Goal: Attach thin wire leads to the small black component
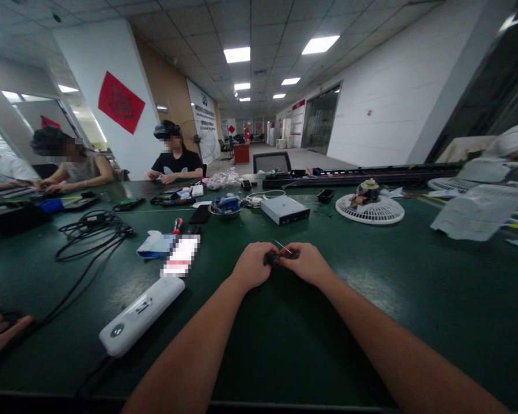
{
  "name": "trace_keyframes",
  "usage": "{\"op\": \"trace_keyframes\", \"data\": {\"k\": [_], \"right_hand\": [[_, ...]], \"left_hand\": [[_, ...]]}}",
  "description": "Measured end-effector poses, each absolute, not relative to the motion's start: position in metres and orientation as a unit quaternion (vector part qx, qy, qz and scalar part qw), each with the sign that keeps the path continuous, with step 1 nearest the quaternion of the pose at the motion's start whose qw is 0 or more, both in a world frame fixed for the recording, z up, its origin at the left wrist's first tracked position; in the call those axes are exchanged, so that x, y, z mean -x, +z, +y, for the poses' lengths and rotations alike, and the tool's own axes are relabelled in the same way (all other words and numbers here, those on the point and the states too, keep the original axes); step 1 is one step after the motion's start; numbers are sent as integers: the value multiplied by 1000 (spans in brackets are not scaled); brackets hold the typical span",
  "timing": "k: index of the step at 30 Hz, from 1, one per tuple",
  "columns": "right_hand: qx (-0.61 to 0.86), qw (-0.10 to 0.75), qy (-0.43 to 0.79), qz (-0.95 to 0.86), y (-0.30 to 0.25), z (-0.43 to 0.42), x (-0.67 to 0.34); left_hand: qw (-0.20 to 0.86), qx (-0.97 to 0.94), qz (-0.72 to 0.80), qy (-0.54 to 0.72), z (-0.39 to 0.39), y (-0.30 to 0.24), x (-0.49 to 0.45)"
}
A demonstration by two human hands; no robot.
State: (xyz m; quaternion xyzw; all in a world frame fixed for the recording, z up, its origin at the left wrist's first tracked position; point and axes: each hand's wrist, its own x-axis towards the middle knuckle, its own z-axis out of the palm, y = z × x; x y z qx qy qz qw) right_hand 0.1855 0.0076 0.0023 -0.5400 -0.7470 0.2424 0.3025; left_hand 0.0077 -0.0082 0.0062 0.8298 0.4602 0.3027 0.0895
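Note:
Over the middle of the green table, my left hand (254,265) is closed on a small black part (271,259). My right hand (307,264) meets it from the other side, its fingers pinched at the same part. A thin metal rod (282,247) slants up and left from my right fingertips; whether it is joined to the black part I cannot tell. My fingers hide most of what they hold. Beyond my hands lies a grey metal disc drive (285,209).
Left of my arms are a white power bank-like device (142,316), a blurred bright screen, a blue-and-white glove (155,244) and a black cable coil (92,230). A white fan grille (369,210) lies to the right. Another person's hand (2,328) is at the left edge.

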Motion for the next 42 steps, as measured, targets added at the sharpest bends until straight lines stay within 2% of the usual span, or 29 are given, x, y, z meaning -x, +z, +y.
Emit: {"op": "trace_keyframes", "data": {"k": [7,13,20,23,31,34,39,42], "right_hand": [[541,350,225,-731,3,8,-186],[508,280,183,-794,8,7,-193],[535,261,136,-792,10,6,-191],[510,264,175,-800,9,6,-192],[459,338,335,-750,0,11,-190],[487,330,288,-755,2,10,-189],[549,233,164,-785,6,7,-189],[580,199,130,-780,10,5,-190]], "left_hand": [[85,-771,540,327,-1,-1,-7],[100,-730,576,354,3,-5,0],[86,-772,533,336,-2,-1,-4],[81,-773,530,338,-2,1,-5],[67,-777,522,345,-2,2,-5],[72,-783,520,333,-4,3,-7],[56,-786,528,316,-4,3,-10],[44,-779,539,317,-2,1,-9]]}}
